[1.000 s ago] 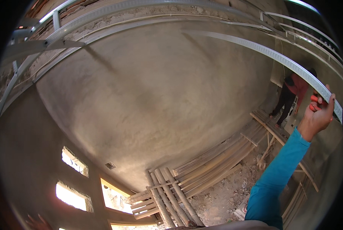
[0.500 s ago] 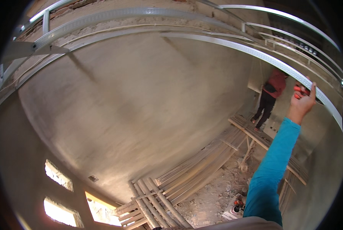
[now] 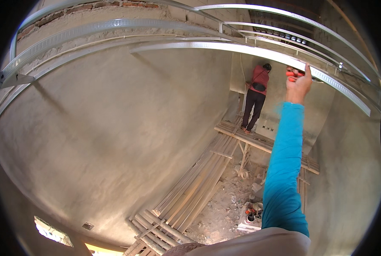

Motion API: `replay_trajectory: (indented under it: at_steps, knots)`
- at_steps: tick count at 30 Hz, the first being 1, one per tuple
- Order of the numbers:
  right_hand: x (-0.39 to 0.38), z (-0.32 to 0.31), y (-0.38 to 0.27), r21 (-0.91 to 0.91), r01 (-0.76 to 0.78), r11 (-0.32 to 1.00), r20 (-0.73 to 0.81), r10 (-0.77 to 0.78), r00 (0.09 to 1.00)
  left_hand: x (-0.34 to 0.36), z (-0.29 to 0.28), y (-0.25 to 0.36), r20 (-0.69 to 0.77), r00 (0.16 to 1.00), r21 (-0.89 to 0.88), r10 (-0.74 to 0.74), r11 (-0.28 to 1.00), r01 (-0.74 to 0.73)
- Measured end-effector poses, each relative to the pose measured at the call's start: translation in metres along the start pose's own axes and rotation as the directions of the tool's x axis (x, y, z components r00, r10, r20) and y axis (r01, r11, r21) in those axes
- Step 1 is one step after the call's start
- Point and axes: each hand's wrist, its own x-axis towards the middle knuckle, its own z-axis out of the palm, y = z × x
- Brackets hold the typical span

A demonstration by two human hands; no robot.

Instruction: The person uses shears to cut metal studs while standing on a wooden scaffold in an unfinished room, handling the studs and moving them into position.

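Observation:
My right hand, in a blue sleeve, reaches up at the right with its fingers closed around a red-handled hand tool. Most of that tool is hidden by the fingers and the metal, so its exact kind does not show. One finger points upward against a long perforated metal channel, which curves across the upper part of the picture just above the hand. The channel's right end hangs near the right wall. My left hand is out of the picture.
More metal framing runs overhead. Below stand a bamboo platform, long wooden planks and a raised plank scaffold. A person in a red top stands on that scaffold, facing the wall. Tools lie on the rubble-strewn floor.
The whole view has swung to the right, so the person, scaffold and metal channel sit further left. My right hand stays up at the channel, still around the red-handled tool.

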Motion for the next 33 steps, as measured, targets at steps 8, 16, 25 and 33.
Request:
replay_trajectory:
  at_steps: [8,16,25,33]
  knots:
    - [-0.079,-0.092,-0.032,-0.211,-0.13,0.969,0.088,0.151,0.985,-0.052,-0.031,0.146,0.059,0.811,-0.162,0.582,0.807,-0.567]
    - [-0.158,-0.169,-0.056,-0.451,-0.368,0.813,-0.079,0.374,0.924,-0.118,-0.021,0.336,0.024,0.555,-0.905,0.831,0.254,-0.341]
    - [-0.201,-0.237,-0.087,-0.504,-0.565,0.654,-0.297,0.483,0.824,-0.208,0.052,0.396,-0.007,-0.198,-0.998,0.98,-0.019,-0.059]
    - [-0.214,-0.273,-0.099,-0.468,-0.636,0.613,-0.459,0.447,0.768,-0.192,0.062,0.342,-0.119,-0.285,-0.985,0.951,-0.149,-0.086]
